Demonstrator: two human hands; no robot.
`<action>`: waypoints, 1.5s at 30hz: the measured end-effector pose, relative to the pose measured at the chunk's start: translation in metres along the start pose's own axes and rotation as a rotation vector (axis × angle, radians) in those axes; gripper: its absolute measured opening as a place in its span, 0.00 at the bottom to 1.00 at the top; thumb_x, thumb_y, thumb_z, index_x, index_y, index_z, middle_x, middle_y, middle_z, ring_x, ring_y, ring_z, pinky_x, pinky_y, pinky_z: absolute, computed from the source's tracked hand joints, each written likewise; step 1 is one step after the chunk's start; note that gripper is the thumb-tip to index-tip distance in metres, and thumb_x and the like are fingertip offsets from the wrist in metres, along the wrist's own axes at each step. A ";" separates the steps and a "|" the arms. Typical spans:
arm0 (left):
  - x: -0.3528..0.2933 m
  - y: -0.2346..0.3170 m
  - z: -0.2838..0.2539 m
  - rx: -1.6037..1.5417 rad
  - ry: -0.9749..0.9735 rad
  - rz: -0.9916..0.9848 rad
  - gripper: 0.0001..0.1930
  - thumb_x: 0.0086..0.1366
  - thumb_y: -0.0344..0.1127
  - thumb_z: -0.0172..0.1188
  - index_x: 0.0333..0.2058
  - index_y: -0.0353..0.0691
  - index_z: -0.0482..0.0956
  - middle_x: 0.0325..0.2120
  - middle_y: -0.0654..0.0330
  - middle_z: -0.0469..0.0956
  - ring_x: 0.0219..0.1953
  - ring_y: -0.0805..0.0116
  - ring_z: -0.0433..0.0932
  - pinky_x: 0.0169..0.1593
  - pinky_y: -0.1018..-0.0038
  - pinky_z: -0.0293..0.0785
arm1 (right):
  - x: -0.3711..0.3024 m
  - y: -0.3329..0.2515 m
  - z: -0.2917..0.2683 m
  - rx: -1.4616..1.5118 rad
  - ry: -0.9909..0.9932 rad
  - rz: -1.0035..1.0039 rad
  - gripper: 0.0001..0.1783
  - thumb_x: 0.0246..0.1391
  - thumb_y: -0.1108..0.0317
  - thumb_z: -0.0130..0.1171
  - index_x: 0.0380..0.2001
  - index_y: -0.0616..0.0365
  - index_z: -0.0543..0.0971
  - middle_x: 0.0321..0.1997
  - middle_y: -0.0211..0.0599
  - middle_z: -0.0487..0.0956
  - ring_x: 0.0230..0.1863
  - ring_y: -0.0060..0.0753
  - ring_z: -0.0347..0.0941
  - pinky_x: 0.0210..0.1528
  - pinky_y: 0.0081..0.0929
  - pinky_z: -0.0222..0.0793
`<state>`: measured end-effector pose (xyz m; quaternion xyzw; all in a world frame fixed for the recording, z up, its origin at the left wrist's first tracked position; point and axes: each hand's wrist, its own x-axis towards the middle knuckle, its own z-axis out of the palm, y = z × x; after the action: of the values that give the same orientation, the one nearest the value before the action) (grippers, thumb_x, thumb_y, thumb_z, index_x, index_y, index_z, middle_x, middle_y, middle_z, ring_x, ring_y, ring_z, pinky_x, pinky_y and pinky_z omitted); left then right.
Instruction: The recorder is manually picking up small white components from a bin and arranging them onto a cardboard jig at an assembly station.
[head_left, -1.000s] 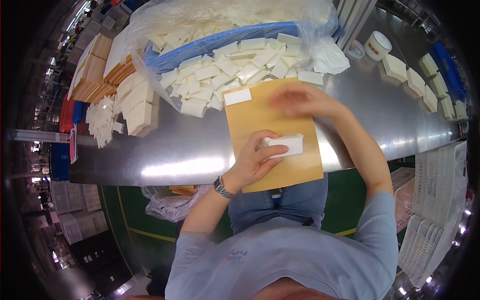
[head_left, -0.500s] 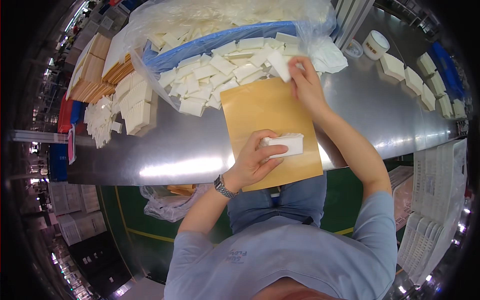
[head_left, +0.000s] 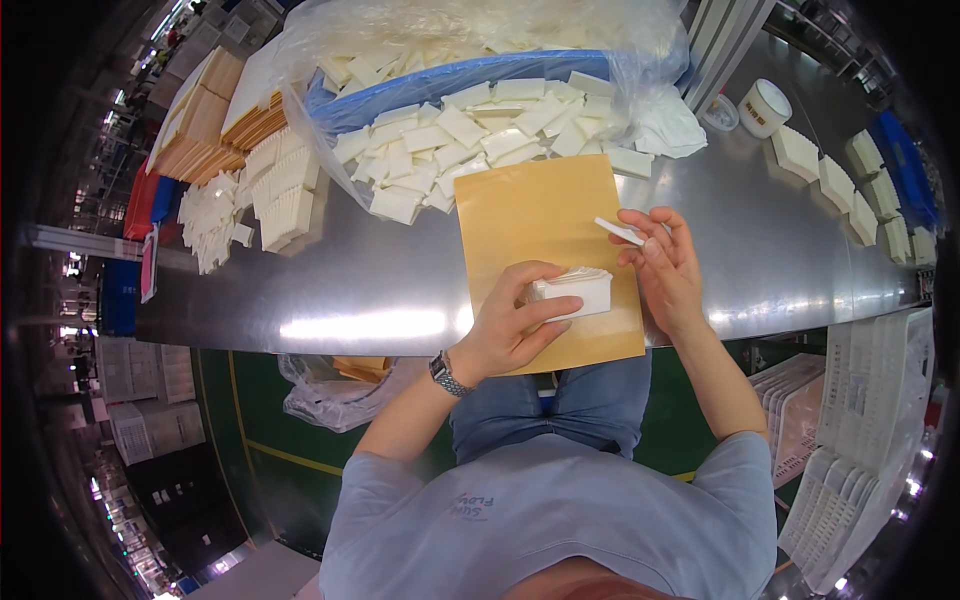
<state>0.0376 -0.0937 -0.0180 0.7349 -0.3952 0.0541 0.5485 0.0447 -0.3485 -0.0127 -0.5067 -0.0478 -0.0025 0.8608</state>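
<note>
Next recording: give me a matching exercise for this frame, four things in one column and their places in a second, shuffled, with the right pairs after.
Things
1. stack of white pieces
2. single white piece
3. brown sheet
4. white tub

Places
A. flat on the metal table, under both hands
B. gripped in the left hand
C. standing on the far right part of the table
D. pinched in the fingers of the right hand

Pairs: 1-B, 2-D, 3-A, 4-C
</note>
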 end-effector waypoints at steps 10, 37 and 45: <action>0.006 0.007 -0.006 0.121 0.025 0.100 0.24 0.56 0.27 0.71 0.52 0.50 0.84 0.57 0.52 0.70 0.58 0.50 0.71 0.59 0.59 0.71 | -0.008 0.026 0.032 -0.530 -0.124 -0.420 0.22 0.71 0.73 0.46 0.65 0.58 0.59 0.69 0.46 0.65 0.66 0.36 0.64 0.69 0.38 0.59; 0.017 0.052 -0.072 0.577 0.178 -0.012 0.18 0.48 0.26 0.72 0.41 0.44 0.85 0.48 0.57 0.83 0.52 0.53 0.78 0.57 0.57 0.70 | -0.009 0.017 0.045 -0.768 0.032 -0.326 0.19 0.70 0.71 0.52 0.61 0.63 0.67 0.59 0.37 0.72 0.52 0.25 0.67 0.59 0.23 0.64; 0.015 0.050 -0.018 0.520 -0.044 0.117 0.19 0.51 0.28 0.72 0.44 0.51 0.87 0.52 0.62 0.81 0.56 0.58 0.79 0.65 0.51 0.61 | -0.008 0.018 0.054 -0.449 0.101 -0.084 0.17 0.73 0.65 0.50 0.60 0.60 0.69 0.54 0.33 0.74 0.51 0.22 0.69 0.57 0.23 0.66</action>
<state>0.0224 -0.0905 0.0351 0.8279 -0.4216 0.1694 0.3288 0.0329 -0.2928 -0.0028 -0.6821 -0.0238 -0.0742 0.7271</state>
